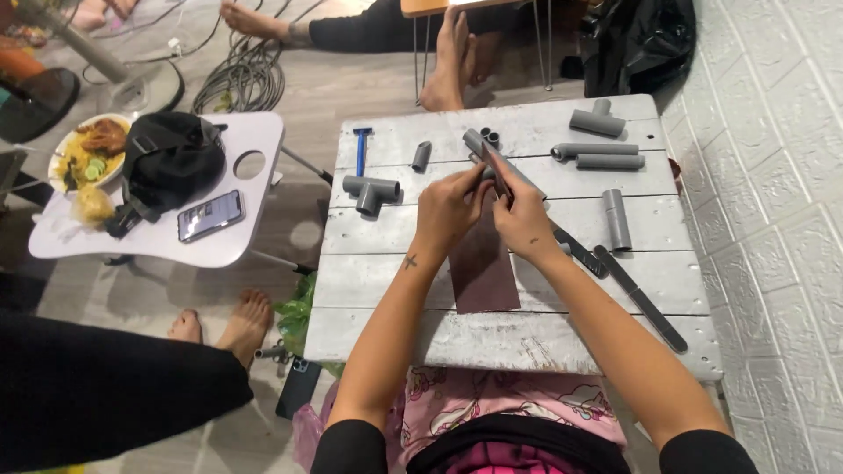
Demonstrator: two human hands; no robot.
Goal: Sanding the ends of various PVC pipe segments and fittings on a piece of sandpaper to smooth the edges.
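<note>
Head view: both hands (487,206) grip grey pipe (496,162) over white plank table (386,281); wood floor, brick-pattern wall (773,175).

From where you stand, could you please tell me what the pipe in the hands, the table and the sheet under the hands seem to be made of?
Pipe: likely grey plastic, matte, matching the moulded fittings nearby.
Table: wooden planks, worn whitish paint, gaps between boards.
Sheet: reddish-brown, thin, flat; possibly sandpaper, not certain.
</note>
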